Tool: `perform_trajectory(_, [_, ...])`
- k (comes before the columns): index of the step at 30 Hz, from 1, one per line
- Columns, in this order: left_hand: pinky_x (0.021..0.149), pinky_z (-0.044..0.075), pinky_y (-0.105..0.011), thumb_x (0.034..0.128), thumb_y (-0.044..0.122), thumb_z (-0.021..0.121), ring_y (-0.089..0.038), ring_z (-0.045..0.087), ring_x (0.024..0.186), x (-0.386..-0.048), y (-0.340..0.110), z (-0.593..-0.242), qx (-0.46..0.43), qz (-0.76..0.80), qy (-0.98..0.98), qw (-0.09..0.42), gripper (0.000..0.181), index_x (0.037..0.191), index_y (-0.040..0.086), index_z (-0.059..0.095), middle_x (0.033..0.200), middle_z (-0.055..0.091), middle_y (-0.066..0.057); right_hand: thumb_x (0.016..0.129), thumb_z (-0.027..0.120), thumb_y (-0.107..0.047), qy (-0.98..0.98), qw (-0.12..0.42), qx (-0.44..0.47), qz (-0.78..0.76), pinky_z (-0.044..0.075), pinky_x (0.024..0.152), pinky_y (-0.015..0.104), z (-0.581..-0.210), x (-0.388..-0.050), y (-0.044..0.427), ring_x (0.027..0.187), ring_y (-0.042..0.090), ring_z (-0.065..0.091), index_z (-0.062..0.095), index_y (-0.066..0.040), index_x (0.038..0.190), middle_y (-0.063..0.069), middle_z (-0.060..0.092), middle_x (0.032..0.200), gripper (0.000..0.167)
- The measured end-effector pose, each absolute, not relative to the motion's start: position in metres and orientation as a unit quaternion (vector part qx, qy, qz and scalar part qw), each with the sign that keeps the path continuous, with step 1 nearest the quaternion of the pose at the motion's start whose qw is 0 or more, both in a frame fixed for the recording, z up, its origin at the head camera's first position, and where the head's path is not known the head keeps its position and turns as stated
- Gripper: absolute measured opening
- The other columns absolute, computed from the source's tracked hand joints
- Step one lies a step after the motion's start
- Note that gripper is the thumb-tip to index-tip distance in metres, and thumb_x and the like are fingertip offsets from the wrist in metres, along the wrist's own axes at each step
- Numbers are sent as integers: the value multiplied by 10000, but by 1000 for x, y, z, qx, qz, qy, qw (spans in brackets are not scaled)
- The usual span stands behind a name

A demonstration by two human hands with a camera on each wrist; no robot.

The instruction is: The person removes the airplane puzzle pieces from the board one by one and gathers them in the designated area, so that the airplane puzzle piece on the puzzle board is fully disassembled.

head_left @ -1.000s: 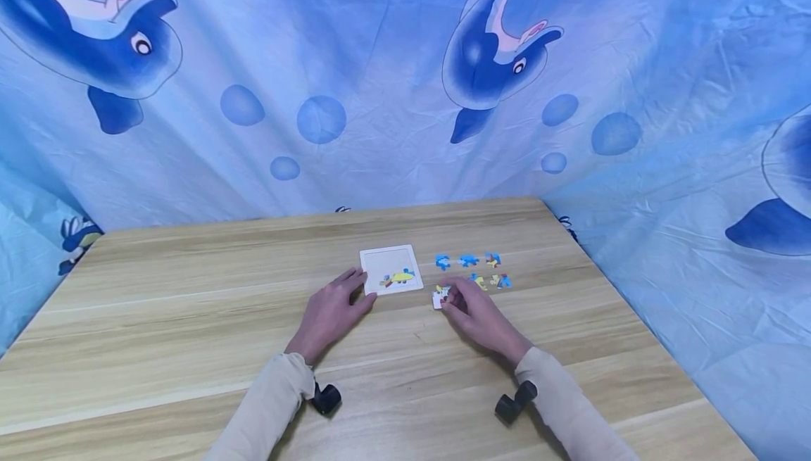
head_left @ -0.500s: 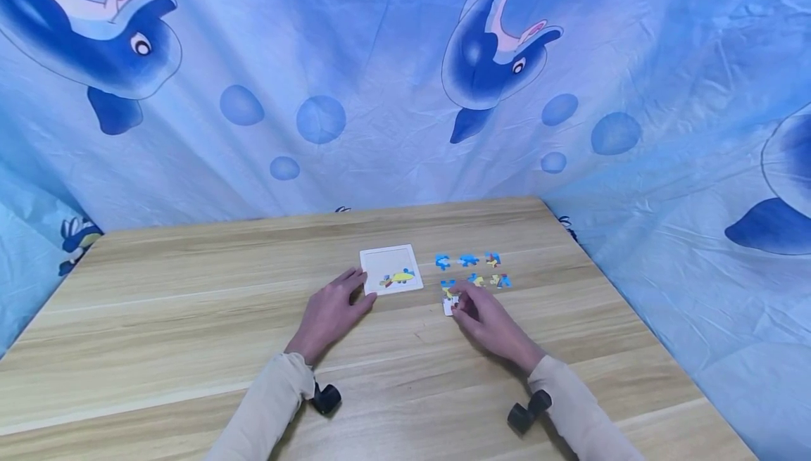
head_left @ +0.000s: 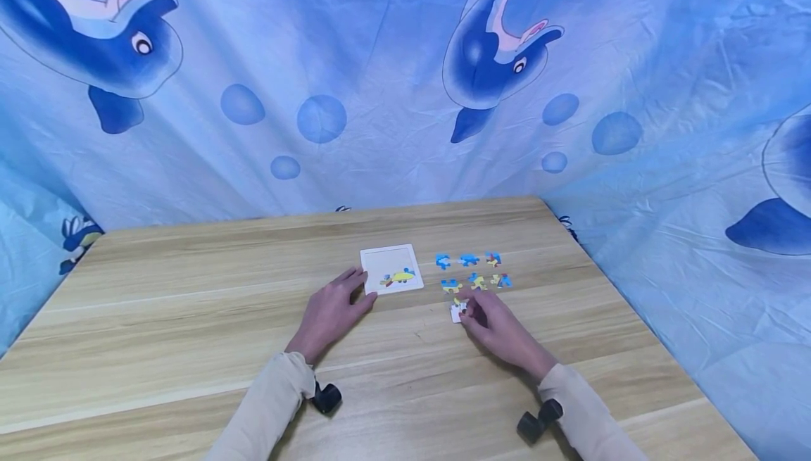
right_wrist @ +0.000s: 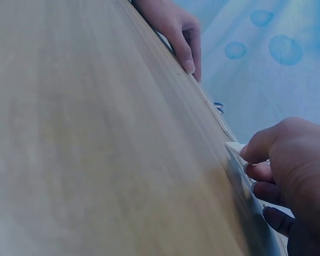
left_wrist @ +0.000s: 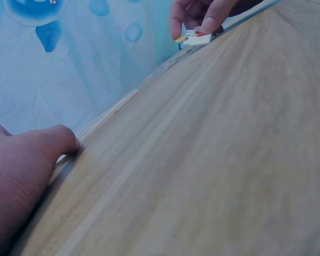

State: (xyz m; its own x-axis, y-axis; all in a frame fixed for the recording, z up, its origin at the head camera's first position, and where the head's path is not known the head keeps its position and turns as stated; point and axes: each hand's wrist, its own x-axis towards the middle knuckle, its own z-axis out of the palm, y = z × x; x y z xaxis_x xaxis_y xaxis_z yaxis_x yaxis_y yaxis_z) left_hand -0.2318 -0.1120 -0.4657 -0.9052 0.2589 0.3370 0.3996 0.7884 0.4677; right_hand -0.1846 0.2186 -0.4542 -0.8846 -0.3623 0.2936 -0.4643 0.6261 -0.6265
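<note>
My right hand (head_left: 500, 331) pinches a mostly white jigsaw piece (head_left: 457, 312) between thumb and fingers, just in front of the loose pieces. In the left wrist view the piece (left_wrist: 198, 40) is seen edge-on above the tabletop, with touches of yellow and red. A square white puzzle tray (head_left: 416, 264) lies left of it, with a yellow and blue picture section (head_left: 401, 276) fitted along its lower right. My left hand (head_left: 326, 317) rests at the tray's lower left corner, fingers at the left side and thumb at the near edge.
Several loose blue and yellow jigsaw pieces (head_left: 469, 260) lie in two rows right of the tray. The wooden table (head_left: 190, 334) ends at a blue dolphin-print curtain (head_left: 393, 95) behind and at the sides.
My right hand has moved right and toward me with the pinched piece. A blue and yellow piece it partly covered now shows in the near row. The left hand stays put.
</note>
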Motion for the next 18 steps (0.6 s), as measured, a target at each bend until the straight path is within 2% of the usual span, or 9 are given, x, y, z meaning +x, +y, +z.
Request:
perform_trajectory(3, [970,523,-566,983,424,673,-377,583,1304,-232,-112,-466,-175,-275,-937,127,547,1388,56,662,1442,601,-150,942,718,-30,-899,73,230,366,510,853,330,-455,-183,220,946,126,546,622,-32,1306,-94,556,958,376])
perform_trajectory(11, [964,527,-566,985,424,672,-381,588,1297,-232,-112,-465,-176,-272,-937,131,544,1384,55,665,1436,605,-153,898,753,-12,-903,87,222,357,492,773,305,-455,-184,219,880,117,538,671,-54,1217,-97,566,909,332])
perform_trajectory(18, [961,527,-569,983,413,679,-379,587,1299,-231,-112,-464,-176,-274,-936,133,533,1376,54,672,1431,609,-152,868,752,-4,-913,104,207,336,468,805,369,-454,-181,215,899,140,535,696,-61,1191,-86,580,895,333])
